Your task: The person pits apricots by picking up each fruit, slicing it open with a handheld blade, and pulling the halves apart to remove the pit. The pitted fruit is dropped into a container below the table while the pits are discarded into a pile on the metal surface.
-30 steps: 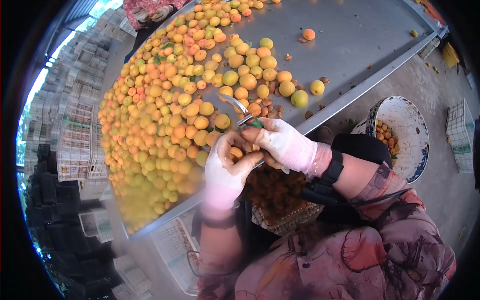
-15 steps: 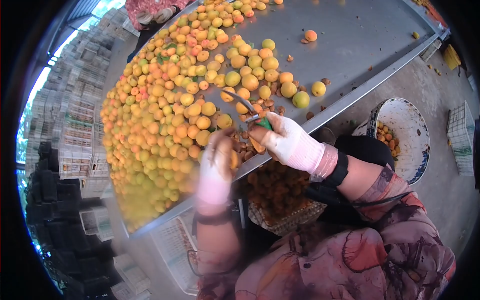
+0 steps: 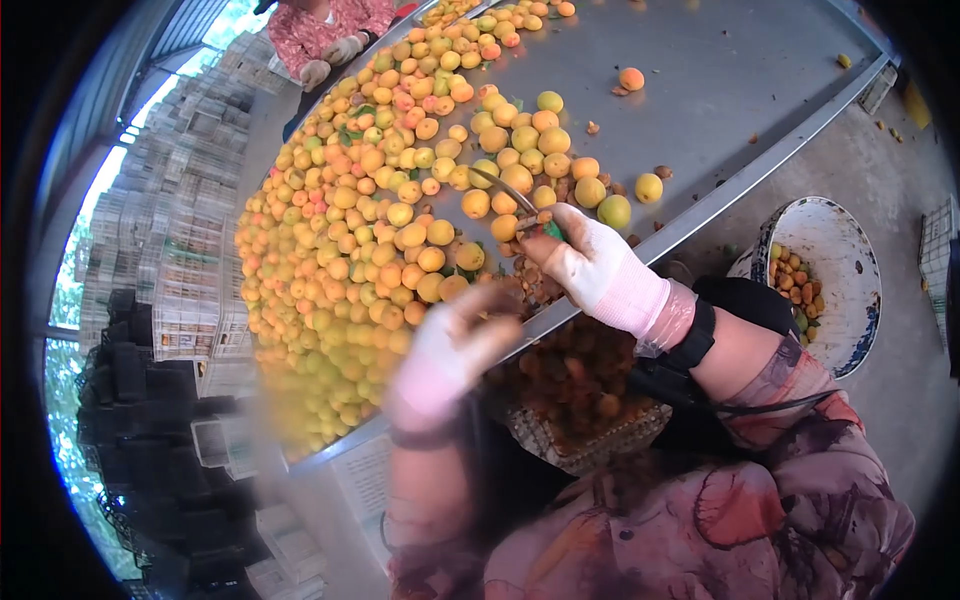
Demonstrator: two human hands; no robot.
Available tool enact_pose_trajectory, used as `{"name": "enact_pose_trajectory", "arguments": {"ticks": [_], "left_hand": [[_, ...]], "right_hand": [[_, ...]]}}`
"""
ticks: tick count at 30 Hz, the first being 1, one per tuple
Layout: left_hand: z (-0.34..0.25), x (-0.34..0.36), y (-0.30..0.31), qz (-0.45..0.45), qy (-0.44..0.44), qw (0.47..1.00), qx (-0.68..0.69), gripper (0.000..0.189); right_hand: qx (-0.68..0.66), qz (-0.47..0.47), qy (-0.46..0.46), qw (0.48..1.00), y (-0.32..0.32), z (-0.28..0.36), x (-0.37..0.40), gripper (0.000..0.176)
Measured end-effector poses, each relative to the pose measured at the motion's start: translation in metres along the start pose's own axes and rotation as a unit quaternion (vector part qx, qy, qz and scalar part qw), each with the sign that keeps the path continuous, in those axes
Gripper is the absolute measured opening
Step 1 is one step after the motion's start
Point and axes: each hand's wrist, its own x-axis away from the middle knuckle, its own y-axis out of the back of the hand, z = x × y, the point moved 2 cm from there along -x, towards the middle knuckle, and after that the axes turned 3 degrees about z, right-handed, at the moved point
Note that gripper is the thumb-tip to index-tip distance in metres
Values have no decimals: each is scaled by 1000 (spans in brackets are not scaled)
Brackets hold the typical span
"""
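My right hand point(image 3: 590, 260), in a stained white and pink glove, is closed on a curved knife point(image 3: 500, 188) with a green handle. The blade points up and left over the apricots point(image 3: 380, 235) heaped on the metal table point(image 3: 700, 110). My left hand point(image 3: 455, 345), gloved too and blurred by motion, is over the table's near edge, left of the knife hand; whether it holds anything is unclear. Pits or pieces point(image 3: 535, 285) lie between the hands.
Below the table edge stands a crate point(image 3: 590, 450) of dark fruit pieces. A white bucket point(image 3: 845, 270) with apricot pieces is at the right. Stacked crates point(image 3: 190, 290) line the left side. Another person's gloved hands point(image 3: 330, 60) are at the table's far left.
My left hand has moved a little right and its fingers now point right. The orange fruit piece near it is no longer visible. The whole view has shifted slightly.
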Motion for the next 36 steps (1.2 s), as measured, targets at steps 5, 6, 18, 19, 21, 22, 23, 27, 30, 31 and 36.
{"name": "enact_pose_trajectory", "arguments": {"ticks": [5,6,18,19,21,22,23,27,30,31,36], "left_hand": [[64,-70,94,-265,-14,910,-317,43],[78,-83,110,-286,-41,818,-497,43],[35,-26,62,-169,-139,970,107,43],[26,-17,44,-195,-128,958,165,45],[29,-5,20,-218,-115,923,294,45],[35,-5,13,-163,-167,911,341,43],[40,-2,5,-159,-178,881,409,43],[62,-3,-6,-54,-205,792,573,46],[54,-8,-16,-141,-126,797,573,43],[56,-9,-18,-141,-126,795,576,43],[58,-10,-22,-164,-126,816,539,40]], "right_hand": [[26,-24,6,999,4,0,-3,33],[43,-27,10,999,3,-1,-3,30],[74,35,24,996,-11,7,-1,22],[90,55,34,994,-14,11,1,24],[119,87,31,989,-19,14,4,29],[121,85,29,989,-20,15,6,29],[122,94,37,987,-22,17,8,29],[161,112,30,980,-27,14,11,31],[191,112,40,974,-34,3,11,31],[196,105,60,973,-36,1,11,31],[213,83,61,972,-42,-2,9,25]]}}
